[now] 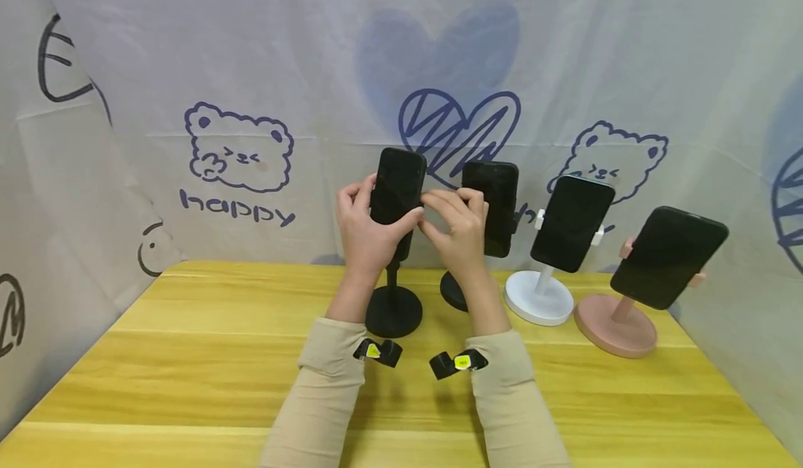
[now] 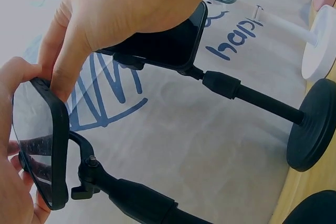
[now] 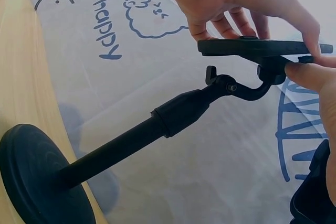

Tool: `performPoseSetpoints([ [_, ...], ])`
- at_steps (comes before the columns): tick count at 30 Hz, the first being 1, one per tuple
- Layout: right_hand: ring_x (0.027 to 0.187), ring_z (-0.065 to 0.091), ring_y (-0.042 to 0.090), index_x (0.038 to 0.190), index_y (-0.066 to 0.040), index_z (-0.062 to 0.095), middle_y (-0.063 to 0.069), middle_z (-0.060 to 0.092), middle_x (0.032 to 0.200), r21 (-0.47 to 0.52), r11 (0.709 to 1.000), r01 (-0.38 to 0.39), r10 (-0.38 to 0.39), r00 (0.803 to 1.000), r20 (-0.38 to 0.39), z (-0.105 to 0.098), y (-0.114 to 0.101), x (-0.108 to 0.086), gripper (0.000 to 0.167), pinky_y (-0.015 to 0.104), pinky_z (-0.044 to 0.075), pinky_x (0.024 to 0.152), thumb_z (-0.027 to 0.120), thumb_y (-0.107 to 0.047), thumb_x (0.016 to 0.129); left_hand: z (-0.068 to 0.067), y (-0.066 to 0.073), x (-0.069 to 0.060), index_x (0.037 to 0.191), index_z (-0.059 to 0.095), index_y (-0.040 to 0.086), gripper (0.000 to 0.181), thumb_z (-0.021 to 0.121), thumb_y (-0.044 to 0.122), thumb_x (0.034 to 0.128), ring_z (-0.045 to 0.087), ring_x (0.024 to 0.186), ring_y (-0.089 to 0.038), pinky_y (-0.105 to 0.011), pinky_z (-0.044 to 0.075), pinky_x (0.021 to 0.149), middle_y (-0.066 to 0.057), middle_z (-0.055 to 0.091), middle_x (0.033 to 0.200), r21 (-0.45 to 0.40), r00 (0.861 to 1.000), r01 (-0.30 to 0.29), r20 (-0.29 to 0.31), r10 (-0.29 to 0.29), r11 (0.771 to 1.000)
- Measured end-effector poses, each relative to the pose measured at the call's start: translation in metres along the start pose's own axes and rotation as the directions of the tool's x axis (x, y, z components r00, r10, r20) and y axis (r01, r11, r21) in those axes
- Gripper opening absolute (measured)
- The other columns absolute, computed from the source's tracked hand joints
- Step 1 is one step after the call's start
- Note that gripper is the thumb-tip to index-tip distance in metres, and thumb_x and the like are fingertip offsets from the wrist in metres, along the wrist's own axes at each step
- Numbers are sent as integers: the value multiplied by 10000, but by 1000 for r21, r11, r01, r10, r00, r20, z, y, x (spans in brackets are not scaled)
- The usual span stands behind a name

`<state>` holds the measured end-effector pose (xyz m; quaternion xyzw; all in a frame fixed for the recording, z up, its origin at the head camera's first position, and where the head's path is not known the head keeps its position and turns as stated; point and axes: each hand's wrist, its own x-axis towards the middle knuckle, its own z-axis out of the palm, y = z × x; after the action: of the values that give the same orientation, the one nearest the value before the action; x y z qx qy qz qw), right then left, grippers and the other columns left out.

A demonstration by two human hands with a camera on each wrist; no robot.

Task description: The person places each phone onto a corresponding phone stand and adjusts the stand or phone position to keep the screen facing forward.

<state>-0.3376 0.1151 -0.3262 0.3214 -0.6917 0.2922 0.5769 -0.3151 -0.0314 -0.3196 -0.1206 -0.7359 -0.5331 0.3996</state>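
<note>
A black smartphone (image 1: 396, 178) stands upright and slightly tilted in the clamp of a black phone stand (image 1: 394, 314). My left hand (image 1: 369, 241) holds this phone across its width, fingers at its left edge and thumb at its right edge. Meeting that thumb, my right hand (image 1: 461, 231) pinches at the phone's right edge. In the right wrist view, its fingertips (image 3: 310, 74) reach under the phone beside the stand's clamp (image 3: 272, 69). The curved neck and hinge of the stand (image 2: 86, 169) show in the left wrist view.
To the right stand a second black stand (image 1: 452, 292) with a phone (image 1: 498, 210), a white stand (image 1: 538, 299) with a phone (image 1: 572, 224), and a pink stand (image 1: 615, 327) with a phone (image 1: 668, 259). A printed cloth (image 1: 282, 70) hangs behind the wooden table (image 1: 207, 363).
</note>
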Motion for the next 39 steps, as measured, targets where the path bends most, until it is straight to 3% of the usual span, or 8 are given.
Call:
performPoseSetpoints([
  [20, 941, 457, 276, 974, -55, 756, 103, 740, 987, -4, 999, 37, -37, 999, -6, -5, 0, 0, 251, 467, 295, 811, 828, -128, 745, -2, -2, 0, 1402, 514, 86, 840, 862, 392, 702, 409, 1168, -319, -494, 410, 997, -181, 420, 1265, 29, 999, 12, 32, -13, 999],
  [24, 936, 459, 278, 977, -53, 755, 106, 739, 988, -10, 999, 48, -48, 999, 4, -5, 0, 2, 260, 467, 294, 801, 831, -135, 743, -4, -2, 2, 1383, 530, 82, 813, 865, 374, 703, 421, 1158, -311, -483, 415, 1001, -173, 415, 1255, -3, 999, 17, 35, -17, 1000],
  [28, 940, 488, 279, 982, -49, 751, 117, 737, 998, -12, 999, 38, -38, 999, 12, -4, -1, 2, 278, 458, 309, 793, 838, -124, 729, -2, -3, 2, 1308, 596, 86, 669, 852, 316, 734, 469, 1131, -295, -451, 446, 951, -163, 463, 1217, -74, 999, 15, 48, -12, 997],
  [31, 950, 526, 277, 988, -42, 746, 127, 735, 1012, -7, 1000, 15, -15, 1000, 19, -3, -2, 1, 280, 433, 322, 765, 835, -110, 731, -1, -4, 2, 1289, 612, 108, 612, 837, 306, 755, 475, 1113, -280, -435, 458, 873, -151, 482, 1216, -128, 997, 40, 76, -31, 991],
  [35, 960, 550, 284, 992, -32, 742, 134, 733, 1021, -7, 1000, 5, -5, 999, 32, -4, -4, 2, 267, 420, 327, 741, 823, -120, 753, -2, -4, 4, 1374, 535, 117, 747, 845, 351, 736, 465, 1120, -276, -456, 462, 873, -128, 447, 1326, -149, 989, 120, 108, -105, 982],
  [39, 953, 550, 286, 993, -30, 743, 138, 733, 1017, -11, 1000, 14, -13, 999, 38, -5, -4, 3, 271, 419, 317, 734, 824, -120, 751, -5, -7, 7, 1447, 461, 116, 866, 837, 410, 724, 494, 1127, -265, -448, 502, 893, -108, 479, 1374, -114, 962, 233, 172, -211, 966],
])
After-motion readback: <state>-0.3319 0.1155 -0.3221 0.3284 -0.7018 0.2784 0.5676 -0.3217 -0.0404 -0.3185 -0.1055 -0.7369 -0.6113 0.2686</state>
